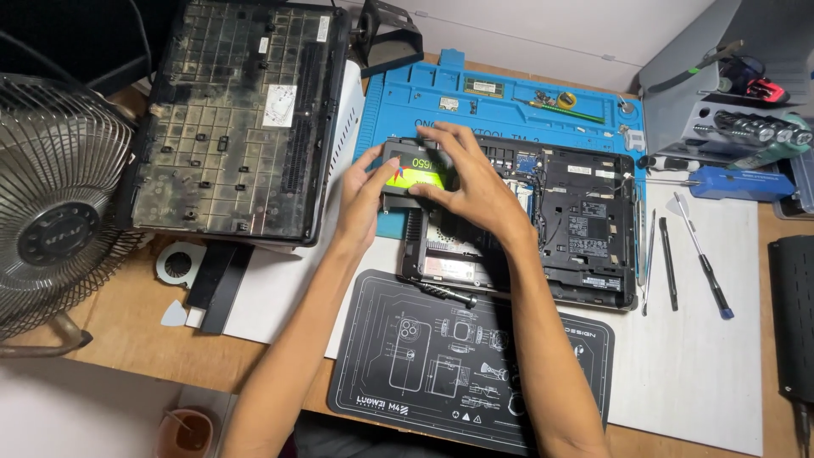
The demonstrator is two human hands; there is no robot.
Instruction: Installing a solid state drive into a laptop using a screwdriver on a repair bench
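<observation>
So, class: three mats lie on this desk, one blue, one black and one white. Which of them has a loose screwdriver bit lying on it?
The black mat nearest the person: a dark screwdriver bit lies near its top edge.

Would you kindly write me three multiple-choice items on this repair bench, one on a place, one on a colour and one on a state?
1. Where does the desk fan stand?
A. at the left edge of the desk
B. on the blue mat
C. inside the open laptop

2. What colour is the label on the flat drive held by both hands?
A. white
B. yellow-green with red
C. purple

3. What is the state of the laptop base?
A. closed and sealed
B. opened, its circuit boards showing
C. wrapped in foil

Answers: 1 A, the fan sits far left, off the blue mat. 2 B, the label between the left hand and the right hand is yellow-green with red. 3 B, boards and cables lie exposed.
</observation>
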